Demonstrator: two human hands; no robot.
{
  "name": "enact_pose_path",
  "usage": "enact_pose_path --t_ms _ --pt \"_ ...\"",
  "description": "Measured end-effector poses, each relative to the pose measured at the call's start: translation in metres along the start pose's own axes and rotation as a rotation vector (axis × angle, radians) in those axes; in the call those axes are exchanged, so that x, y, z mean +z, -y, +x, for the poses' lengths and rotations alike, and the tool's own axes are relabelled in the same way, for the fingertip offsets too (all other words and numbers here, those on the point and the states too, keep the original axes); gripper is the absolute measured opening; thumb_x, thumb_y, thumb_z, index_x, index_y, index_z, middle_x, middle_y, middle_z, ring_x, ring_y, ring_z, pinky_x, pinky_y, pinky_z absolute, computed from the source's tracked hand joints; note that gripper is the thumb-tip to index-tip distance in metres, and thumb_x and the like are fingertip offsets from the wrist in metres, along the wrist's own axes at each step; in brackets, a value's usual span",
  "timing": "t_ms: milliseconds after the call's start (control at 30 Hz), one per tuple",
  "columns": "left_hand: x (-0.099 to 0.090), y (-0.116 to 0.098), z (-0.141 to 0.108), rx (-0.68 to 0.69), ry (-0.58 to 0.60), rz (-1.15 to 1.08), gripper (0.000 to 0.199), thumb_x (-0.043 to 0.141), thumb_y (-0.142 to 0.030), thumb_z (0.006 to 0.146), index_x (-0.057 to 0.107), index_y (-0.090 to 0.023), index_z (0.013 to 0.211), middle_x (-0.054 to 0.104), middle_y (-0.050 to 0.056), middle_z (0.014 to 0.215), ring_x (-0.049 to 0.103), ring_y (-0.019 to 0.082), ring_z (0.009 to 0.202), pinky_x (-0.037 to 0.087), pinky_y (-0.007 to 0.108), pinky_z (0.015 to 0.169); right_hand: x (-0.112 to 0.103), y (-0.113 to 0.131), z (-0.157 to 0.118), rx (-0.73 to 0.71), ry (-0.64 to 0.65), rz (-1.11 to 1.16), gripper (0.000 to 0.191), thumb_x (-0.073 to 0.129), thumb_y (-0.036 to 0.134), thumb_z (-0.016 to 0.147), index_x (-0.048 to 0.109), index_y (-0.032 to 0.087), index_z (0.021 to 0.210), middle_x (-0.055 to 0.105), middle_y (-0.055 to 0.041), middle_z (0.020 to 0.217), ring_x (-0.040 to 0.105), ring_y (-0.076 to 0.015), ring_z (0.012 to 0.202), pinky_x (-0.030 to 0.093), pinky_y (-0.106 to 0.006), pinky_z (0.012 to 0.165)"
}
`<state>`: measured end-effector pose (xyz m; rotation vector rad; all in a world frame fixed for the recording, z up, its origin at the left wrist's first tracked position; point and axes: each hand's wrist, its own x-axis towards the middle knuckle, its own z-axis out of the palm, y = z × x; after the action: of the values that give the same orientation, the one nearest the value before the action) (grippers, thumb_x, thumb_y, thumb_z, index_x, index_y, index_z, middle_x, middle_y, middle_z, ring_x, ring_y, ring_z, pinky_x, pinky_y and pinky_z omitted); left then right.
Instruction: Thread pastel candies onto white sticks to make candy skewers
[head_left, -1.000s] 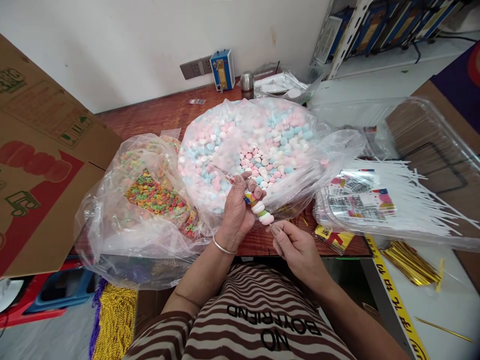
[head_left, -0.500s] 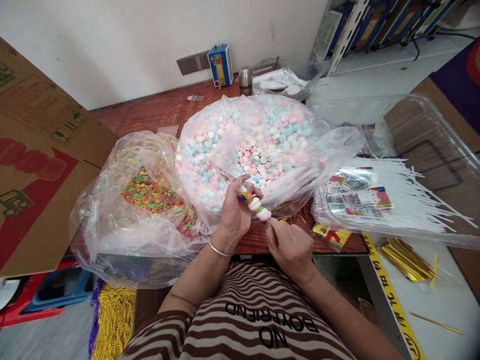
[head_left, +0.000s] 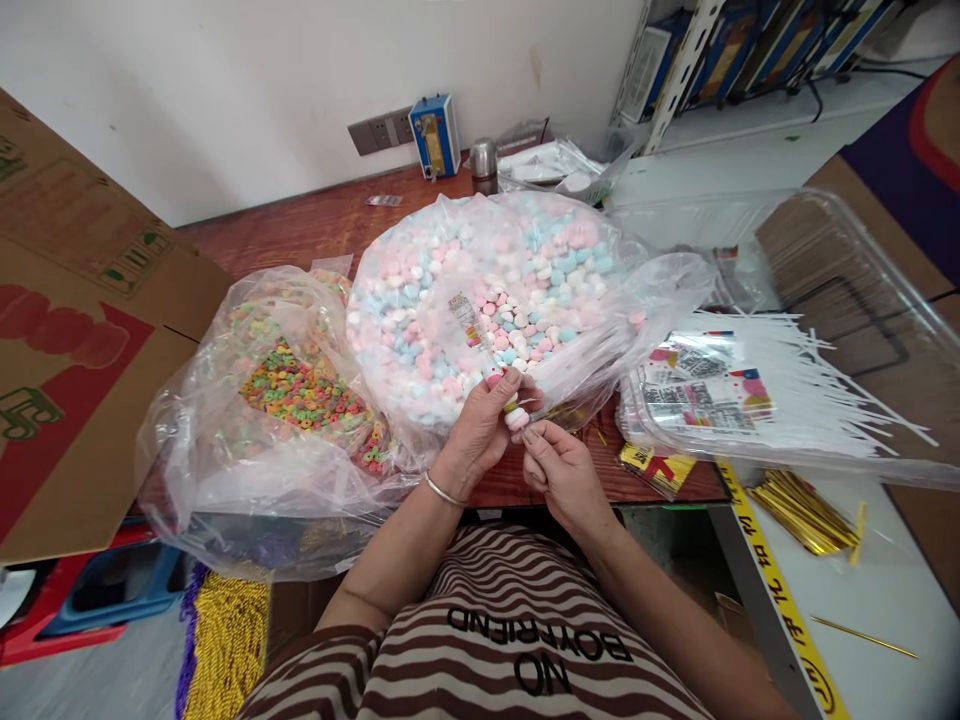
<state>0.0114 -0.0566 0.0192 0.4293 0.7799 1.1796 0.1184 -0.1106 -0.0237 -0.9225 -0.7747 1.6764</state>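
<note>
My left hand (head_left: 486, 425) is closed around a small clear printed wrapper (head_left: 466, 318), whose upper end sticks out above the fingers. Stacked pink and white candies (head_left: 516, 418) show at the lower end, between the hands. My right hand (head_left: 564, 468) pinches at the bottom of this stack; the thin stick or wrapper end there is too small to make out. Just behind the hands lies a big clear bag of pink, white and blue candies (head_left: 517, 325). To its left, an open plastic bag holds colourful ring-shaped pieces (head_left: 304, 390).
A clear tray (head_left: 847, 455) with white sticks and printed wrappers stands at right. Gold twist ties (head_left: 806, 512) lie below it. A cardboard box (head_left: 82, 330) fills the left side. A metal flask (head_left: 484, 165) and a blue device (head_left: 436, 137) stand by the wall.
The wrapper has turned more upright, its printed end now showing above my left hand. My left fingers have moved down over the candies, and my right hand has shifted slightly left and up.
</note>
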Motion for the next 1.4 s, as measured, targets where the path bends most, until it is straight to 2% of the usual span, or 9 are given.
enact_pose_path --t_ms 267,433,600,733,800,1033,1100,1267,1400 --pt "-0.010 -0.032 0.014 0.056 -0.013 -0.162 0.051 0.074 -0.061 0.080 0.068 -0.020 0.110 0.071 0.013 0.119 0.069 0.025 0.111 0.057 0.035 0.085 -0.007 0.008 0.007 0.133 0.085 0.137 0.033 0.077 0.048 0.080 0.065 0.017 0.081 0.031 0.0134 0.044 0.017 -0.0022 0.037 0.015 -0.019 0.040" --pt "-0.001 -0.044 0.023 0.119 -0.024 -0.130 0.033 0.079 -0.035 0.082 0.069 -0.022 0.111 0.059 -0.005 0.069 0.061 0.008 0.061 0.056 0.026 0.079 -0.005 0.010 0.007 0.181 0.173 0.054 0.035 0.070 0.052 0.085 0.064 0.018 0.083 0.029 0.0135 0.046 0.015 -0.0034 0.037 0.015 -0.020 0.039" --pt "0.004 -0.041 0.024 0.130 -0.052 -0.182 0.025 0.076 -0.039 0.086 0.069 -0.017 0.096 0.038 -0.009 0.058 0.040 0.003 0.047 0.051 0.018 0.062 -0.006 0.017 -0.007 -0.317 -0.006 -0.738 0.024 0.059 0.040 0.096 0.068 0.019 0.102 0.066 -0.0008 0.072 0.056 -0.0129 0.058 0.041 -0.025 0.054" --pt "0.007 -0.041 0.020 0.045 -0.059 -0.205 0.038 0.074 -0.052 0.084 0.069 -0.015 0.092 0.041 -0.008 0.059 0.040 0.003 0.047 0.052 0.019 0.062 -0.011 0.018 -0.019 -0.669 -0.188 -1.198 0.020 0.056 0.028 0.097 0.071 0.016 0.102 0.071 -0.0070 0.074 0.058 -0.0148 0.059 0.040 -0.028 0.058" --pt "0.007 -0.041 0.017 0.008 -0.039 -0.201 0.042 0.074 -0.055 0.082 0.069 -0.015 0.092 0.040 -0.008 0.059 0.038 0.003 0.046 0.054 0.021 0.062 -0.013 0.019 -0.021 -0.601 -0.166 -1.091 0.021 0.055 0.031 0.097 0.070 0.017 0.098 0.067 -0.0046 0.068 0.052 -0.0131 0.053 0.036 -0.027 0.053" --pt "0.010 -0.031 0.011 -0.034 0.085 -0.221 0.042 0.067 -0.059 0.086 0.068 -0.016 0.086 0.034 -0.009 0.055 0.032 0.004 0.042 0.054 0.024 0.061 -0.005 0.025 -0.017 0.077 0.116 -0.193 0.034 0.049 0.052 0.098 0.056 0.022 0.084 0.026 0.0128 0.046 0.016 -0.0069 0.036 0.020 -0.022 0.037" --pt "0.013 -0.025 0.010 -0.007 0.084 -0.248 0.040 0.065 -0.056 0.088 0.066 -0.017 0.084 0.037 -0.008 0.056 0.038 0.004 0.045 0.055 0.025 0.065 0.000 0.021 -0.016 -0.079 0.026 -0.364 0.033 0.052 0.049 0.098 0.058 0.020 0.084 0.036 0.0099 0.048 0.026 -0.0076 0.037 0.026 -0.022 0.039" --pt "0.013 -0.019 0.013 0.050 0.004 -0.170 0.032 0.068 -0.047 0.091 0.066 -0.015 0.090 0.054 -0.004 0.063 0.057 0.008 0.059 0.055 0.024 0.069 -0.001 0.007 -0.013 -0.839 -0.303 -1.143 0.019 0.057 0.027 0.097 0.069 0.016 0.088 0.070 -0.0046 0.066 0.058 -0.0125 0.053 0.040 -0.026 0.056" --pt "0.005 -0.031 0.015 0.190 -0.020 -0.086 0.029 0.077 -0.020 0.083 0.067 -0.017 0.110 0.070 0.001 0.091 0.067 0.010 0.080 0.054 0.025 0.081 -0.007 0.009 -0.011 -0.884 -0.245 -1.130 0.015 0.057 0.021 0.097 0.070 0.017 0.093 0.074 -0.0036 0.075 0.064 -0.0131 0.060 0.045 -0.025 0.062"
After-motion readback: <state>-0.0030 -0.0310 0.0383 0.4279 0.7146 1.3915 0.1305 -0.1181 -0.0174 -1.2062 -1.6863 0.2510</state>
